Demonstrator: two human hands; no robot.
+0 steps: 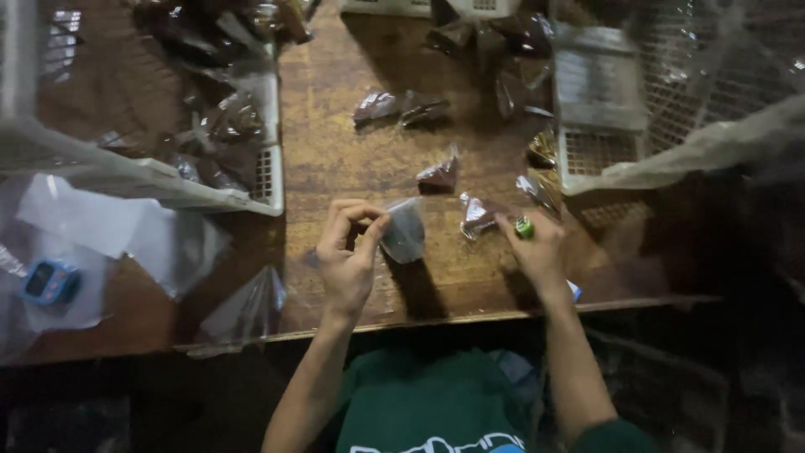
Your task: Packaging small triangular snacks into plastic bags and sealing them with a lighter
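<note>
My left hand [348, 252] pinches a small clear plastic packet [404, 231] between thumb and fingers, lifted just above the wooden table [335, 151]. My right hand [537, 247] rests on the table to the right, its fingertips touching another shiny filled packet [476, 214]; a small green object [524, 226] sits on or in that hand. Three dark filled packets lie further out: one [439, 175] just beyond my hands, two [401, 107] side by side at the table's middle.
A white plastic crate [267, 180] with dark packets stands at the left, another crate [595, 126] with a clear bag at the right. Loose plastic sheets and a blue watch-like device [49, 282] lie at the near left. More packets are piled at the far edge.
</note>
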